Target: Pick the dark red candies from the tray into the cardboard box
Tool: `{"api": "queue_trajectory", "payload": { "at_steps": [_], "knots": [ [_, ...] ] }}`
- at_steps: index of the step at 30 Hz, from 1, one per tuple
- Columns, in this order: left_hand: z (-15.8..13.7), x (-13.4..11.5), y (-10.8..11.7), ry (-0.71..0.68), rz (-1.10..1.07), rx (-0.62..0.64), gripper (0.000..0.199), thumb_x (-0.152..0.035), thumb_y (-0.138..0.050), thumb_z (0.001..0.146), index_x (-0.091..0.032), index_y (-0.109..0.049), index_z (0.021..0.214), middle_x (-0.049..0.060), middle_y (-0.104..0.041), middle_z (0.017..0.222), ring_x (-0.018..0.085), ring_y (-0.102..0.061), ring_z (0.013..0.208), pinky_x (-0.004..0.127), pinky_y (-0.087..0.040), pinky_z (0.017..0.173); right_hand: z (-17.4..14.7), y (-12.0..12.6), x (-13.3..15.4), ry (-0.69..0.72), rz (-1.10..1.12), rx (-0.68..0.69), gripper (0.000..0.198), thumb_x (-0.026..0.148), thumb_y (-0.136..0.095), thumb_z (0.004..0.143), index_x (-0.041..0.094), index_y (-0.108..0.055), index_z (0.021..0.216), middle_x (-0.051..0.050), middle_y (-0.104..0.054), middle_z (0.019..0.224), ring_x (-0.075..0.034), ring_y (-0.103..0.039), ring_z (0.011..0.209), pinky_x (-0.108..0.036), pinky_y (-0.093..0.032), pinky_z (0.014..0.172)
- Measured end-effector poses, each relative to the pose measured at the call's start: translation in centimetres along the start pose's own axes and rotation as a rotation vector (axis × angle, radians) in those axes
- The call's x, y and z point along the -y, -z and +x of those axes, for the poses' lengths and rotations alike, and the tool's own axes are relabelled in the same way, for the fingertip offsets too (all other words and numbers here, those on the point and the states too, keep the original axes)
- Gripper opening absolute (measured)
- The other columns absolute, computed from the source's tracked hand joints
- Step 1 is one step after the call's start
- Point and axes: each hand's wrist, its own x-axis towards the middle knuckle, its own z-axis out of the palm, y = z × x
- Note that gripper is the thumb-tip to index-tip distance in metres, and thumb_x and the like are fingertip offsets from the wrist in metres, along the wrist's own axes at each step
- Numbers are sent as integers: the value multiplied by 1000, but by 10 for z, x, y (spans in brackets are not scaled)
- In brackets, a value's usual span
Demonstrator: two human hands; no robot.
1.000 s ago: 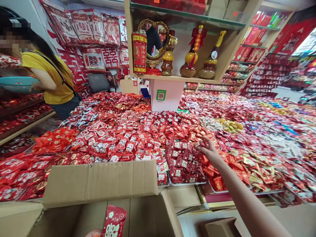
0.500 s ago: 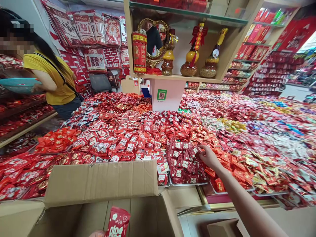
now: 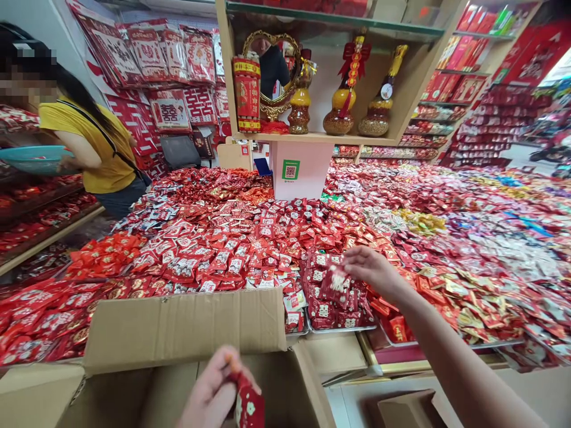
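Observation:
My left hand (image 3: 218, 386) pinches a dark red candy packet (image 3: 250, 404) with white flower prints above the open cardboard box (image 3: 187, 324). My right hand (image 3: 370, 268) reaches over a metal tray (image 3: 343, 329) heaped with the same kind of dark red packets. At its fingertips is another candy packet (image 3: 335, 285), blurred and tilted, lifted off the heap. White double-happiness characters show on many packets in that tray.
Heaps of red packets (image 3: 191, 261) cover the wide counter, with orange-red packets (image 3: 428, 297) right of the tray. A wooden shelf (image 3: 312, 138) with gourd bottles (image 3: 339, 113) overhangs the middle. A person in yellow (image 3: 107, 148) stands at left holding a turquoise basin (image 3: 35, 157).
My left hand has risen into view with its packet, now turned and farther right. My right hand has shifted left and up slightly, with a packet now at its fingertips.

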Motion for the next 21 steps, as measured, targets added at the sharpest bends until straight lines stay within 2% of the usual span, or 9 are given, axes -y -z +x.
{"api": "queue_trajectory", "payload": {
  "at_steps": [1,3,6,9,13,15,17,19,21],
  "knots": [
    [6,-8,-14,9,56,30,9,-27,-59,71,-24,-51,75,-6,-57,54,10,-48,47,20,-38,48,-8,-13,17,50,-11,192,25,27,-63,68,19,-53,89,-3,-63,78,-15,-60,72,-29,-50,67],
    [16,-22,-38,13,154,47,19,-27,-50,79,-24,-53,97,-8,-54,51,9,-44,45,18,-36,47,-23,-41,46,125,-86,461,20,19,-58,73,18,-53,92,-2,-62,78,-13,-59,73,-28,-48,67],
    [26,-31,-61,-40,241,209,25,-33,-55,79,-21,-59,101,-2,-64,73,11,-53,65,20,-42,64,-39,-75,68,195,-153,598,22,9,-51,75,18,-52,96,-1,-60,78,-11,-57,71,-26,-47,65],
    [26,-27,-67,-29,276,267,24,-39,-60,75,-18,-66,82,-1,-65,72,13,-55,70,20,-42,70,-50,-92,63,201,-108,561,21,8,-49,77,18,-54,95,0,-61,79,-11,-57,72,-26,-48,67],
    [20,-13,-66,72,92,11,29,-46,-62,71,-20,-66,83,-4,-64,59,11,-52,56,18,-42,59,-70,-103,34,134,41,298,26,23,-60,75,20,-54,100,-4,-60,95,-15,-58,85,-28,-49,73],
    [19,-7,-68,102,14,-102,34,-51,-64,66,-19,-66,77,-5,-61,50,10,-48,48,17,-40,49,-82,-111,18,71,166,293,34,31,-65,72,21,-53,103,-4,-61,95,-16,-59,83,-28,-50,70],
    [20,-2,-72,81,-24,-129,37,-53,-67,62,-18,-67,72,-5,-57,43,9,-45,43,18,-37,44,-91,-118,6,24,269,306,30,35,-64,74,21,-57,100,-3,-64,89,-14,-60,75,-27,-50,66],
    [24,0,-77,42,-47,-97,38,-53,-68,61,-18,-68,77,-5,-56,44,10,-47,45,18,-39,47,-92,-116,-2,-4,298,290,27,38,-61,75,20,-60,95,-2,-65,81,-13,-60,67,-26,-49,62],
    [26,1,-81,24,-29,-69,43,-50,-67,64,-20,-65,94,-7,-55,47,10,-47,48,18,-40,49,-81,-99,-7,-6,240,272,27,41,-59,76,18,-62,89,-2,-64,73,-13,-59,61,-26,-49,59]
  ]
}}
